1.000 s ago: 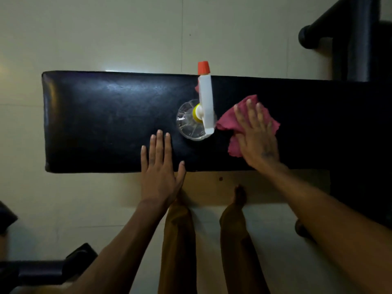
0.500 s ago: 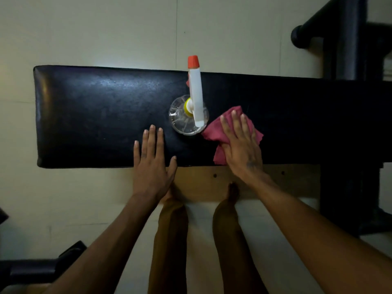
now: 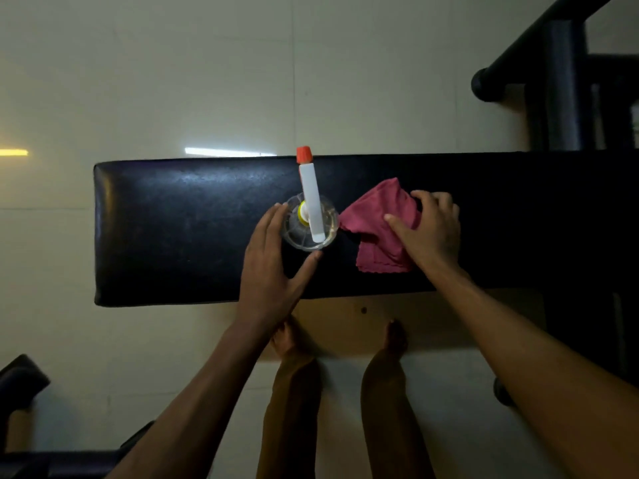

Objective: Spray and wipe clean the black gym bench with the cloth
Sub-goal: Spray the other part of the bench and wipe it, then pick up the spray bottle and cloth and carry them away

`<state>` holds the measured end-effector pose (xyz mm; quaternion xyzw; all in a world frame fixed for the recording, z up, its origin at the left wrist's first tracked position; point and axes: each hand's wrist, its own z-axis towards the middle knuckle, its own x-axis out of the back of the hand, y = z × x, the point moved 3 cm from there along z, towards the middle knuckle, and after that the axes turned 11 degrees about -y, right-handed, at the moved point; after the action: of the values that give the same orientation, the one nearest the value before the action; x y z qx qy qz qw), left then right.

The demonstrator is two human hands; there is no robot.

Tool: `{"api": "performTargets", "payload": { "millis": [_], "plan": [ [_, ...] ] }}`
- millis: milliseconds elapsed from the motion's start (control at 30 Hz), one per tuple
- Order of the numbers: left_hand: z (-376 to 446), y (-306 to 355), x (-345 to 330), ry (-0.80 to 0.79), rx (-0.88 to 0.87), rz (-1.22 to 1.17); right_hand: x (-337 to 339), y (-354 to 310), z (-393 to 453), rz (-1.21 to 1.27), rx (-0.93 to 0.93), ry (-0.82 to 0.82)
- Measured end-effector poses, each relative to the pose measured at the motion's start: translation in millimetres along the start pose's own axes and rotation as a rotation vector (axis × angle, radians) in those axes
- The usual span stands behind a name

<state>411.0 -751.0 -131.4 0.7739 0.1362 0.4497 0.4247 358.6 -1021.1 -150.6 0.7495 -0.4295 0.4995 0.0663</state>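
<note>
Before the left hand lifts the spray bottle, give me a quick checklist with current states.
1. Bottle upright on bench: ok.
2. Left hand open around bottle's near side, fingers and thumb either side: ok.
3. Firm grip on bottle: not ok, hand not closed.
4. Cloth under right hand: ok.
5. Liquid level in bottle: cannot tell.
6. Nozzle pointing away from person: ok.

I see the black gym bench stretching across the middle of the frame, its glossy pad running off into shadow at the right. Near its centre stands a clear spray bottle with a white head and orange nozzle, and just right of it lies a crumpled red cloth on the pad.
</note>
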Motion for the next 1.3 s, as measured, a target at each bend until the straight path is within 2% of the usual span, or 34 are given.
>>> {"api": "performTargets", "payload": {
  "millis": [133,267,400,467,533,600,700,800,967,1100,1300],
  "plan": [
    [8.3,16.5,2.3,0.047,-0.052,0.011,2.3,-18.5,11.9,0.038,0.092,0.007],
    [12.9,19.1,-0.7,0.031,-0.024,-0.037,10.1,-11.4,19.2,0.283,0.113,-0.151],
    [16.5,21.6,-1.3,0.053,-0.015,-0.088,20.7,2.6,19.1,0.627,-0.01,-0.141],
    [19.8,19.4,-2.5,0.055,0.013,-0.106,19.8,7.6,17.7,0.701,-0.088,-0.155],
    [22.5,18.4,-2.0,0.071,0.03,-0.114,14.5,8.6,14.8,0.712,-0.122,-0.254],
    [23.3,22.8,-0.3,0.079,0.019,-0.131,12.6,6.6,11.6,0.609,-0.088,-0.321],
    [26.2,30.7,2.1,0.065,0.006,-0.169,20.9,-0.2,11.3,0.345,0.04,-0.29],
    [27.3,36.2,4.9,0.065,0.019,-0.182,33.5,-9.6,5.0,0.266,0.113,-0.248],
    [4.7,72.8,29.9,0.115,0.034,-0.239,71.3,-27.0,-28.7,0.432,0.151,-0.159],
    [-23.7,121.4,74.5,0.137,0.047,-0.264,119.2,-55.8,-81.1,0.623,0.183,-0.133],
    [-90.3,203.7,153.5,0.318,0.1,-0.25,199.6,-115.8,-161.6,0.701,0.345,-0.17]
  ]
}}
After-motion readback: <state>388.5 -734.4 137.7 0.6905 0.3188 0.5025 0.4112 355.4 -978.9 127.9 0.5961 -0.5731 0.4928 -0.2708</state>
